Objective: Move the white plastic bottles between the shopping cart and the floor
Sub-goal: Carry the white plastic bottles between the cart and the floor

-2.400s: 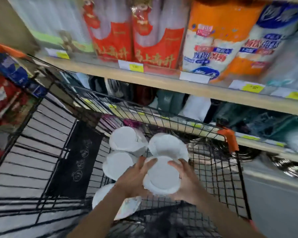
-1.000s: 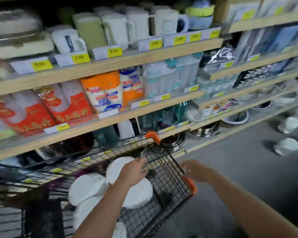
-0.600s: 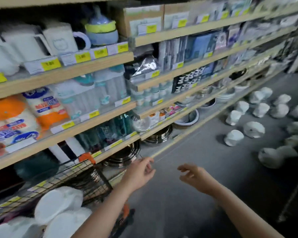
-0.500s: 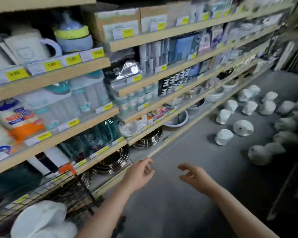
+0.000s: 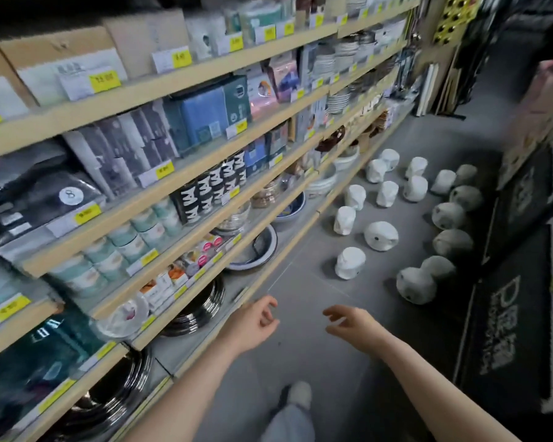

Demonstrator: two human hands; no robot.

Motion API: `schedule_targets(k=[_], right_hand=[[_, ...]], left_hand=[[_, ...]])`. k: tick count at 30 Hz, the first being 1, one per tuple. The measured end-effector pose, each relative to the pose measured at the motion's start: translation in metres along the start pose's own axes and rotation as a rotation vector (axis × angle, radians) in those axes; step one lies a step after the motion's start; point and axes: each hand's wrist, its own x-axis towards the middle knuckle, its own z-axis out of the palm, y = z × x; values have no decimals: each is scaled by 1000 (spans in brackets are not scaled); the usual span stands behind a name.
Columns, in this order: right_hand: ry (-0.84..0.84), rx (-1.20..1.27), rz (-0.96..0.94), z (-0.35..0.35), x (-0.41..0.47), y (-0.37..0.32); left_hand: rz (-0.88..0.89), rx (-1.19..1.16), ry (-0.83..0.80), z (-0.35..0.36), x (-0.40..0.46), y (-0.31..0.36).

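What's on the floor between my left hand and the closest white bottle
Only bare grey floor, in the head view. The left hand is empty, and the nearest white bottle stands ahead of it near the bottom shelf.

Far white bottles point(image 5: 465, 174) blurred; shelf labels point(image 5: 105, 82) unreadable

The location was a retail shop aisle stocked with household goods. Long wooden shelves point(image 5: 186, 74) ran in tiers along the left side, each front edge carrying yellow price tags point(image 5: 105, 82). The upper tiers held cardboard boxes point(image 5: 61, 55) and packaged goods; the middle tiers held boxed items point(image 5: 211, 113) and rows of stacked cups point(image 5: 219, 186). Stacked plates point(image 5: 339, 100) sat further along the aisle. The lowest tiers held metal basins point(image 5: 253, 250) and nested steel bowls point(image 5: 198, 311). The floor point(image 5: 316, 355) was grey tile. Black mats with white lettering point(image 5: 505, 330) stood along the right side of the aisle.
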Motion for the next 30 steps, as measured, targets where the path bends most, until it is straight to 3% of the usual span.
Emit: schedule_targets(k=[6,17,30], right_hand=[[119,56,101,-95,94,45],[130,68,245,-253,209,147],[-143,-163,92,-434,361,280]], left_hand=[[44,8,-37,-4,159,29],[131,53,-132,17,383,113],[-152,-23,47,104,529,173]])
